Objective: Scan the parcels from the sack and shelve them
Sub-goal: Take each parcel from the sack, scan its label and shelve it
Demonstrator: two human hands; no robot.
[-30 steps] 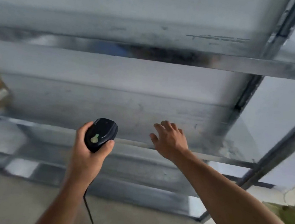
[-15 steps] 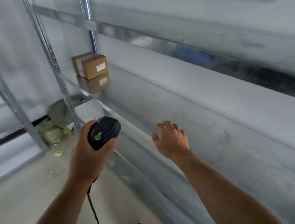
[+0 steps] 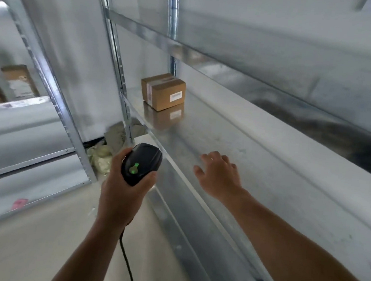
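Left hand [image 3: 123, 188] grips the black scanner [image 3: 141, 164]. Right hand [image 3: 218, 177], fingers relaxed, holds nothing over the metal shelf [image 3: 227, 133]. Parcel [image 3: 163, 91] stands on that shelf, far left, well apart from both hands.

On my remote feed, galvanized steel shelving [image 3: 259, 153] gleams in soft light; pale floor [image 3: 36, 245] beneath it, grey rubble [image 3: 115, 136] at its foot.

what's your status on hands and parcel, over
Left hand grips scanner, green light on. Right hand open, holding nothing, over the shelf. One parcel at shelf's far end; nothing seen between it and right hand.
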